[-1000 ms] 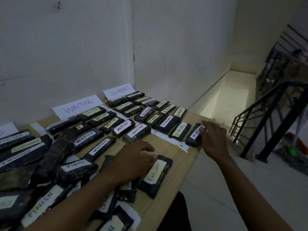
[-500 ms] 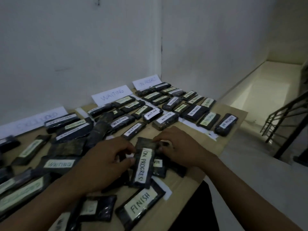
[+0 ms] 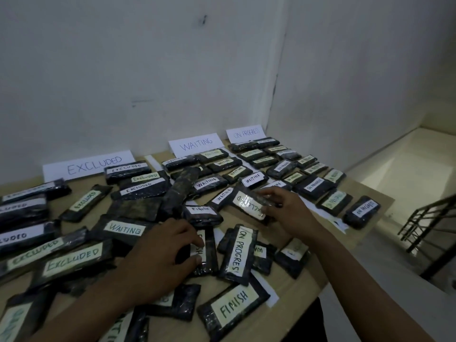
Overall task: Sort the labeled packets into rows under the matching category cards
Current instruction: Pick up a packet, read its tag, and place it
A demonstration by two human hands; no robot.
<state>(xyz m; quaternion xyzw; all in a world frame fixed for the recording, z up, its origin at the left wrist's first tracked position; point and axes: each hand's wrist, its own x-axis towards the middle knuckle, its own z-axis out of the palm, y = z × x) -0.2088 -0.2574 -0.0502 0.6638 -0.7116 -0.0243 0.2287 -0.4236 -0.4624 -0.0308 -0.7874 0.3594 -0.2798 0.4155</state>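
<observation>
- The right hand (image 3: 288, 213) is holding a black plastic-wrapped packet with a white EXCLUDED label (image 3: 248, 206), fingers and thumb clamping round its right end. The label is facing the camera upside down.
- That packet is sitting tilted over the near end of the WAITING row, beside the ON PROGRESS packets. I cannot tell whether it is touching the packets below it.
- The left hand (image 3: 160, 255) is reaching into the loose pile at the near side. Its thumb and forefinger are curling onto a black wrapped packet with a white FINISH label (image 3: 206, 253) and pinching its left edge.
- A black wrapped ON PROGRESS packet (image 3: 238, 255) is lying just right of it, on the pale wooden table (image 3: 303, 288).
- Three white paper cards are leaning against the wall: the EXCLUDED card (image 3: 88, 165), the WAITING card (image 3: 196, 145) and the ON PROGRESS card (image 3: 245, 133). Rows of matching packets are lying below each one.
</observation>
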